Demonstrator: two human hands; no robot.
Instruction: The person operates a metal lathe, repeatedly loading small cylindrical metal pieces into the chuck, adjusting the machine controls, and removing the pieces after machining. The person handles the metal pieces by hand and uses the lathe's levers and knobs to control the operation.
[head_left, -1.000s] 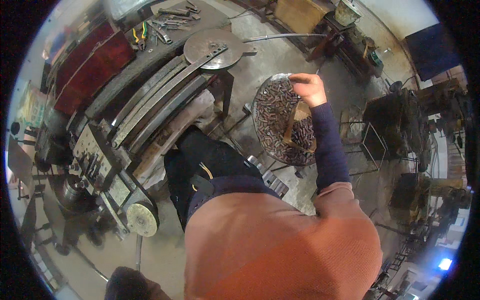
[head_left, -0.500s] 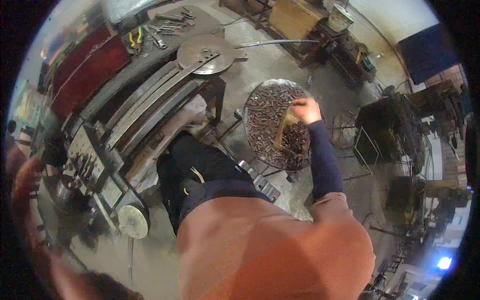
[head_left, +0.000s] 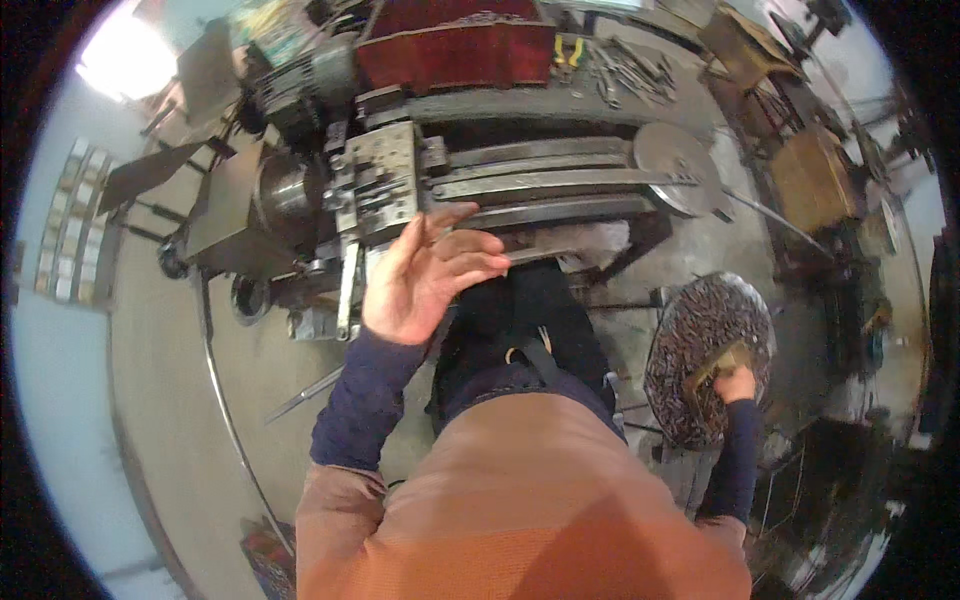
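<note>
My left hand [head_left: 430,280] is raised in front of the machine, palm turned up. Its fingers are loosely bent and apart, and nothing shows in them. Beyond it lies the machine's block [head_left: 383,180], with small metal pieces on top. Off to the right, my right hand [head_left: 737,384] is down at a round tray [head_left: 665,350] heaped with short brown metal pieces. Its fingers are bent together at the edge of a yellowish box [head_left: 735,356] lying in the heap. What the fingertips hold, if anything, is hidden.
A long flat bar [head_left: 570,180] joins the machine to a round metal disc [head_left: 672,165]. Behind stand a dark red bin [head_left: 455,55] and several hand tools [head_left: 630,72], with yellow-handled pliers [head_left: 568,55] among them. A motor [head_left: 310,85] is at the far left.
My view has swung left, bringing the machine to the middle. My left hand, blurred at the left edge before, now shows plainly before the machine. My right hand stays at the tray, lower against the box.
</note>
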